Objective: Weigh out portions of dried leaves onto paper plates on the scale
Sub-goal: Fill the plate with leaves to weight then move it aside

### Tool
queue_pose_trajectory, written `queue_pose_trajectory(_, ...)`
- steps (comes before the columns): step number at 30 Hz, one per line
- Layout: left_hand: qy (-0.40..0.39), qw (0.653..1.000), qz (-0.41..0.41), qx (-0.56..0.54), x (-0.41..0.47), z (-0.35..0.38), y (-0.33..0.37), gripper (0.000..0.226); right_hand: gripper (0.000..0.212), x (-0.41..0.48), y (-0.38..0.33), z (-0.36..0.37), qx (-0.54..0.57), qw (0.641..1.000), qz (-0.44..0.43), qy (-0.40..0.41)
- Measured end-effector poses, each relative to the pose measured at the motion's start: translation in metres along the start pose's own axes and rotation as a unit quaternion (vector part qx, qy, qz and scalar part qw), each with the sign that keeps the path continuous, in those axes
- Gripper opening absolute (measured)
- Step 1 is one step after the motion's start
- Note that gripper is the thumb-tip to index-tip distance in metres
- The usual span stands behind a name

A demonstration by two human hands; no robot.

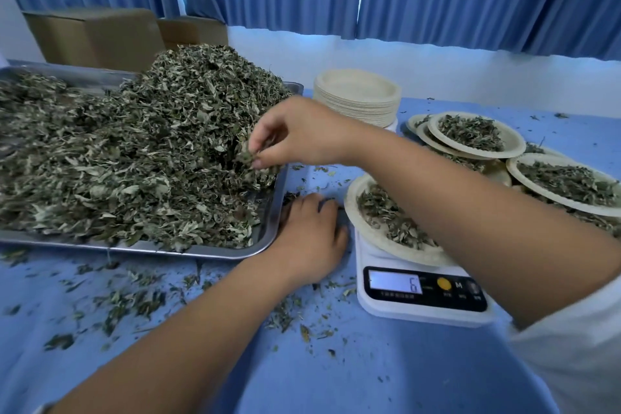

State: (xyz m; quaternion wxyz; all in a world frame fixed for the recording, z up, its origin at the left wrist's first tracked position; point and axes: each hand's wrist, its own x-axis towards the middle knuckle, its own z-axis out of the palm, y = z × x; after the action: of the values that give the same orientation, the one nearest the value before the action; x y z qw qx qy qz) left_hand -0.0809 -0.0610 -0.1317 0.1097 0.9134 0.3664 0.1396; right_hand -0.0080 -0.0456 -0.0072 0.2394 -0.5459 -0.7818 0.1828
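Dried leaves (134, 151): grey-green, crumbled, one big heap filling a steel tray (268, 235) across the left half of the frame, peak at upper centre-left. Small tuft pinched in right grip (302, 134) at the heap's right edge. Scale (420, 289): white, digital, lower centre-right on the counter (336, 363), display reads 6. Paper plate (349, 208) on the scale: beige, round, thin layer of leaves, partly hidden by a forearm. Filled plates (515, 144): overlapping pile at right, each holding a leaf portion. Stack of empty plates (356, 101): upper centre. Loose leaf bits are scattered on the counter, lower left.
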Motion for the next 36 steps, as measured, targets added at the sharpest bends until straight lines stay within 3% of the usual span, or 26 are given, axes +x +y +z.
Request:
queue_pose_trajectory(7, -0.019, 1.0, -0.02, -0.008, 0.0, -0.002, 0.003, 0.046, 0.012, -0.079, 0.028, -0.052, 0.062, 0.995, 0.057, 0.06)
queue_pose_trajectory(13, -0.024, 0.999, -0.023, -0.018, 0.0, -0.002, 0.002, 0.045, 0.01, -0.125, 0.052, -0.074, -0.032, 0.991, 0.124, 0.05)
queue_pose_trajectory(20, -0.027, 0.999, -0.016, -0.007, 0.0, -0.004, 0.001, 0.047, 0.009, -0.134, 0.071, -0.085, -0.106, 0.981, 0.153, 0.049)
queue_pose_trajectory(25, -0.028, 0.999, -0.014, -0.011, 0.001, -0.002, -0.002, 0.048, 0.01, -0.139, 0.073, -0.086, -0.112, 0.975, 0.189, -0.02)
queue_pose_trajectory(33, -0.023, 1.0, -0.012, -0.005, 0.002, 0.0, -0.004, 0.049, 0.002, -0.145, 0.069, -0.095, -0.134, 0.974, 0.182, 0.007)
queue_pose_trajectory(36, -0.024, 1.0, -0.014, -0.006, 0.002, -0.001, -0.003, 0.05, 0.004, -0.144, 0.069, -0.091, -0.119, 0.975, 0.183, -0.024)
